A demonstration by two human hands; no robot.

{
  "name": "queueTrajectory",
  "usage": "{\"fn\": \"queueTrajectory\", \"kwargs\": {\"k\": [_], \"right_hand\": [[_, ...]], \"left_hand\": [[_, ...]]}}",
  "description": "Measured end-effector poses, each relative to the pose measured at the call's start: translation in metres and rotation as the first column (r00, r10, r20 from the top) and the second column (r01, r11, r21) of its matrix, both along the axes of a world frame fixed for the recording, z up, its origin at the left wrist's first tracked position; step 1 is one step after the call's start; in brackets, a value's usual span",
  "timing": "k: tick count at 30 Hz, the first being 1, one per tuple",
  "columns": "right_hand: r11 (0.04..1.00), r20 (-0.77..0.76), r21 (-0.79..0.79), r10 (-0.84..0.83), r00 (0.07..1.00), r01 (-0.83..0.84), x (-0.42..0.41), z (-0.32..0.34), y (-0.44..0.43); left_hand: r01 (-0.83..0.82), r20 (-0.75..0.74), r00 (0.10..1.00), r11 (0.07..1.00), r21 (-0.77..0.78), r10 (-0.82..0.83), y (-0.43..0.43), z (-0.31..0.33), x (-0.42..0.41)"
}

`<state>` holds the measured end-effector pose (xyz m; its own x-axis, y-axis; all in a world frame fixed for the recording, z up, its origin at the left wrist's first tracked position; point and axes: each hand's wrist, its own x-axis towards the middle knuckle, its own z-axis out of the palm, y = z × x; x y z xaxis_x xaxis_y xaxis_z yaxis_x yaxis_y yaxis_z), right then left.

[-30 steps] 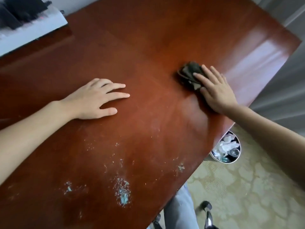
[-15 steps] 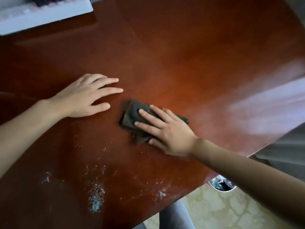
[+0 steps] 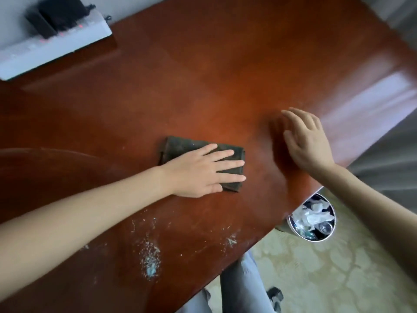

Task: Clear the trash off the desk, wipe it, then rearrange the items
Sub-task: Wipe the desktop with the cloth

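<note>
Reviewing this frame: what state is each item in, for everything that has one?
desk, crumbs lying near its front edge
cloth, folded, flat on the desk
left hand, open, fingers straight, pressing the cloth
right hand, open, blurred, apart from the cloth
trash bin, on the floor, uncovered, holding crumpled trash
power strip, adapters plugged in, red lights showing

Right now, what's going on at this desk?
A person is wiping the desk. The left hand presses flat on a dark cloth near the middle. The right hand is open and blurred, to the right and clear of the cloth. Pale crumbs lie by the near edge, not yet wiped. A bin on the floor holds trash.
</note>
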<state>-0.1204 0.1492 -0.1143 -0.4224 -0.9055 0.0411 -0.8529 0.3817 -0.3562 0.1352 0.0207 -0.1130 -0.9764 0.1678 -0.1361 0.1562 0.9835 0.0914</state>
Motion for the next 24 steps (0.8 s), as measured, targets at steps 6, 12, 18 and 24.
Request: {"fn": "queueTrajectory", "kwargs": {"k": [6, 12, 18, 24], "right_hand": [[0.967, -0.065, 0.226, 0.133, 0.989, -0.115, 0.017, -0.01, -0.036], [0.953, -0.112, 0.237, 0.222, 0.969, -0.191, 0.014, -0.01, -0.068], [0.94, -0.097, 0.211, 0.292, 0.952, -0.267, 0.016, -0.01, -0.09], [0.911, -0.097, 0.206, 0.382, 0.919, -0.357, 0.03, -0.013, -0.123]], "left_hand": [[-0.124, 0.073, 0.99, 0.99, 0.068, 0.119, -0.034, -0.009, -0.004], [-0.584, 0.041, 0.811, 0.809, 0.061, 0.583, -0.133, -0.002, -0.012], [-0.82, 0.032, 0.572, 0.571, 0.048, 0.82, -0.226, -0.006, -0.016], [-0.881, 0.033, 0.469, 0.464, 0.092, 0.883, -0.246, -0.005, -0.03]]}}
